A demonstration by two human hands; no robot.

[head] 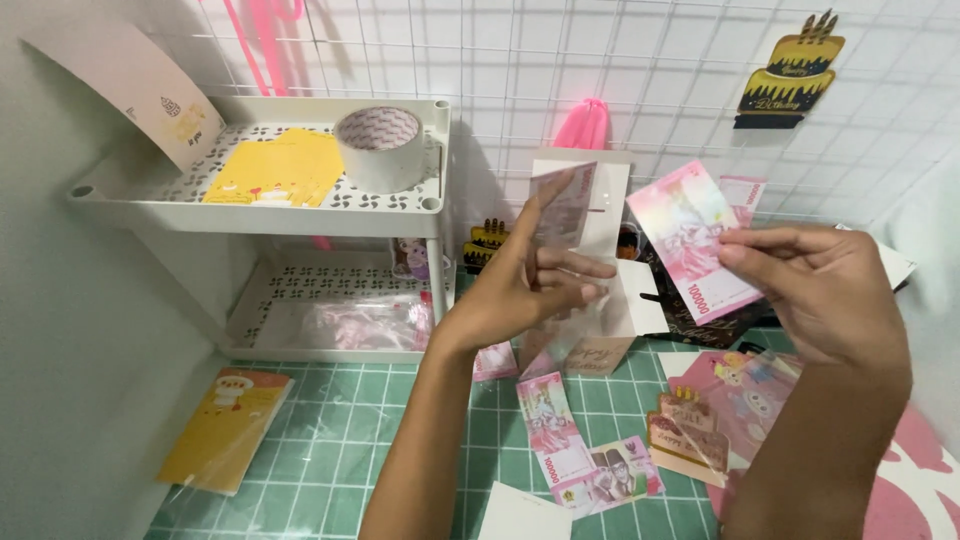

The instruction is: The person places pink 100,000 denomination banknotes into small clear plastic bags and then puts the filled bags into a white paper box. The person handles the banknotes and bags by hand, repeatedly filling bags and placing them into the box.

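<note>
Thin pink paper banknote (690,237), flat, slightly tilted, pinched at right edge between thumb and fingers of right hand (815,290). White card box (590,255), matte, flaps open, held up by left hand (525,285); fingers half spread, forefinger pressing second, folded banknote (562,205) against box front. Both raised over green gridded cutting mat (400,420), where more pink banknotes (555,425) lie flat. White perforated plastic shelf (270,190) at left with tape roll (378,148), yellow envelopes (275,168). White wire grid (640,70) behind.
</note>
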